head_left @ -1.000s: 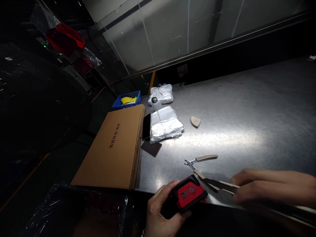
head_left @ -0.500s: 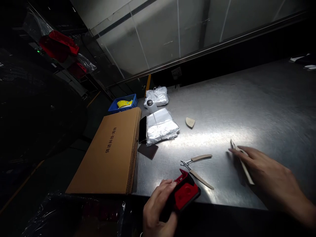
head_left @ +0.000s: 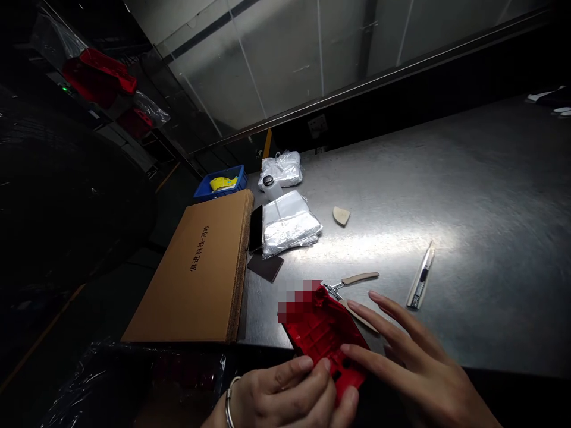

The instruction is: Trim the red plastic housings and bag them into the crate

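Observation:
My left hand [head_left: 289, 389], with a bangle at its wrist, grips a red plastic housing [head_left: 321, 333] at the table's front edge. The ribbed hollow inside of the housing faces me, and part of it is pixelated. Fingers apart, my right hand [head_left: 414, 362] reaches over the housing's right side. One of its fingertips appears to touch the inner face. Behind the housing lie nippers [head_left: 360, 277] with beige handles, partly covered by it and by my right fingers. A white utility knife [head_left: 420, 278] lies on the table beyond my right hand.
Stacked flat cardboard [head_left: 191, 267] occupies the left, beside clear plastic bags [head_left: 289, 223], a phone [head_left: 256, 229] and a dark square pad [head_left: 266, 267]. A bottle [head_left: 272, 189], a blue bin [head_left: 207, 189] and a beige wedge-shaped piece [head_left: 341, 216] sit farther back on the metal table [head_left: 482, 238].
My right hand has let go of the utility knife, leaving it on the table, and moved left to the housing. My left hand has turned the housing so its inside shows.

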